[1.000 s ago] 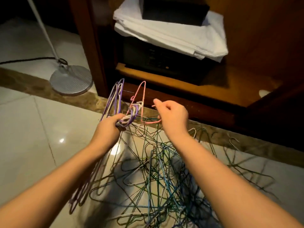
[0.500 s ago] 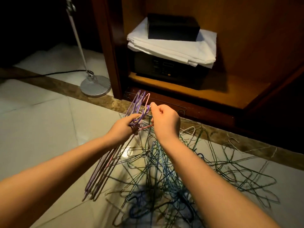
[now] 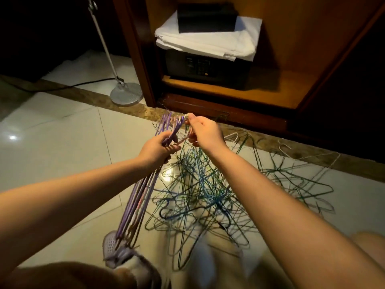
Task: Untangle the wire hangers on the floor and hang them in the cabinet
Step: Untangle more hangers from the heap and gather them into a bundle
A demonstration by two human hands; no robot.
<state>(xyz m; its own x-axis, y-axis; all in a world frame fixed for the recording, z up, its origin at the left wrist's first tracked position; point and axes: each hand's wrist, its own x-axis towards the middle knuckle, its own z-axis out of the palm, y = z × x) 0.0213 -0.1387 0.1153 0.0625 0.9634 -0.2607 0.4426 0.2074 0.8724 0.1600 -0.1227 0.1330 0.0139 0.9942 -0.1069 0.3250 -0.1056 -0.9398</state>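
My left hand [image 3: 156, 148] grips a bundle of purple and pink wire hangers [image 3: 135, 205] near their hooks; the bundle hangs down toward my left shoe. My right hand [image 3: 205, 132] pinches the pink hanger's hook at the top of that bundle, close beside the left hand. Below and to the right, a tangled pile of green, blue and white wire hangers [image 3: 208, 197] lies on the tiled floor [image 3: 62, 147]. The open wooden cabinet [image 3: 291, 59] stands just beyond the pile.
Inside the cabinet a black safe [image 3: 206, 68] carries folded white cloth [image 3: 208, 43] and a black box [image 3: 206, 17]. A floor lamp's round base [image 3: 126, 94] and cord stand left of the cabinet. My purple shoe [image 3: 116, 251] is at the bottom.
The view has pulled back and up, so my shoes and knees now show. Both hands stay together at the hooks, and the pink hanger has joined the purple bundle.
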